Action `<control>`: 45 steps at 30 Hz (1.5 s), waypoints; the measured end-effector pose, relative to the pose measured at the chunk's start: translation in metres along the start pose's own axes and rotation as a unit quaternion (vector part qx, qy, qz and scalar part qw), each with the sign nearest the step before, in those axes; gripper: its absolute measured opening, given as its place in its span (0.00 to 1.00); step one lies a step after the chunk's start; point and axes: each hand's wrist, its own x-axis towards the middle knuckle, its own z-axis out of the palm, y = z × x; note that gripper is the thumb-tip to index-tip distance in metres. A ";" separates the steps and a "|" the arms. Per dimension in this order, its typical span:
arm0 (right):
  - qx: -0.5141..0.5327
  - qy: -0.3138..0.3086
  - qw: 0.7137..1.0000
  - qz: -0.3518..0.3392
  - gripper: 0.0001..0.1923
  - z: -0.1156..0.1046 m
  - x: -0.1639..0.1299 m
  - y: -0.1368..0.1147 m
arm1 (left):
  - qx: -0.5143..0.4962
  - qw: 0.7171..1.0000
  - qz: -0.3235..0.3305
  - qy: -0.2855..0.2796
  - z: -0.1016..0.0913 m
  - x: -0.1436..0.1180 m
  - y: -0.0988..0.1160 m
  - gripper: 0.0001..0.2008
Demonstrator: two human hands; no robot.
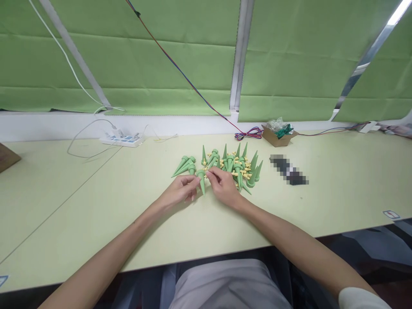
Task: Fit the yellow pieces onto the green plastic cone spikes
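A pale green tabletop is backed by green blinds. A power strip lies at the rear left, a cardboard box at the rear right. A pile of green cones and yellow bits is spread at the centre, a smaller group just left of it. One cone is pinched by the left hand, point down. The right hand is closed on its top, seemingly gripping a small yellow piece.
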 end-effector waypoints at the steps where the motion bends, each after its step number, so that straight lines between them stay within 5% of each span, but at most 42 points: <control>1: 0.003 0.002 1.000 0.001 0.16 0.000 0.000 0.000 | 0.021 1.000 0.010 0.006 0.000 -0.001 0.001 0.25; 12: 0.017 -0.002 1.000 0.021 0.18 0.002 0.002 0.002 | 0.162 0.978 0.098 0.090 0.003 -0.001 0.000 0.17; 18: 0.029 -0.007 0.999 0.037 0.19 0.002 0.003 0.002 | 0.249 0.931 0.209 0.164 0.002 0.002 -0.010 0.17; 25: 0.032 -0.010 0.998 0.052 0.19 0.003 0.003 0.004 | 0.282 0.907 0.262 0.173 0.003 0.002 -0.010 0.07; 37: 0.041 0.055 0.997 0.046 0.18 0.003 0.003 0.002 | 0.150 0.968 0.100 0.174 0.011 0.000 0.005 0.12; 41: 0.038 0.046 0.998 0.033 0.18 0.002 0.003 0.000 | -0.001 0.998 0.003 0.061 0.007 0.003 0.004 0.23; 45: 0.026 0.026 0.999 0.019 0.17 0.001 0.003 -0.003 | -0.180 0.981 -0.069 -0.021 0.010 0.004 0.003 0.26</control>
